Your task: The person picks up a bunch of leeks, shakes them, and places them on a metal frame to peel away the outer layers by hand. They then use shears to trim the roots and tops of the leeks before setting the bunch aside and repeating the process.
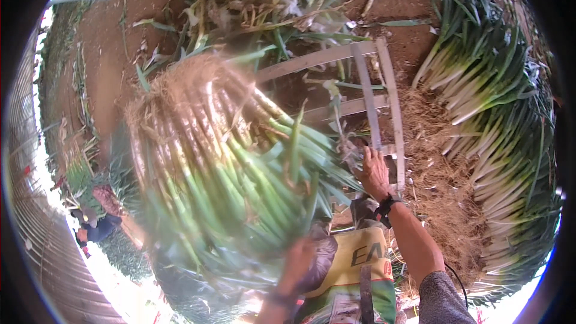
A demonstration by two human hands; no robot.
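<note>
A large bunch of green onions point(240, 156) fills the middle and left, roots upward and green leaves fanning down and to the right. The bunch is partly blurred. My left hand point(297, 264), smeared by motion, is beside the lower leaves; its fingers cannot be made out, nor whether it grips any leaves. My right hand point(374, 175), a dark band on its wrist, has its fingers stretched apart. It is beside the leaf tips, over the lower part of a slatted frame point(393, 108).
More green onions point(480, 102) lie in a long row on the right, beside brown root trimmings point(435, 180). Leaf scraps point(258, 0) are heaped at the far side. A yellow and green printed sack point(354, 258) covers my lap. Another person point(102, 228) is at the left.
</note>
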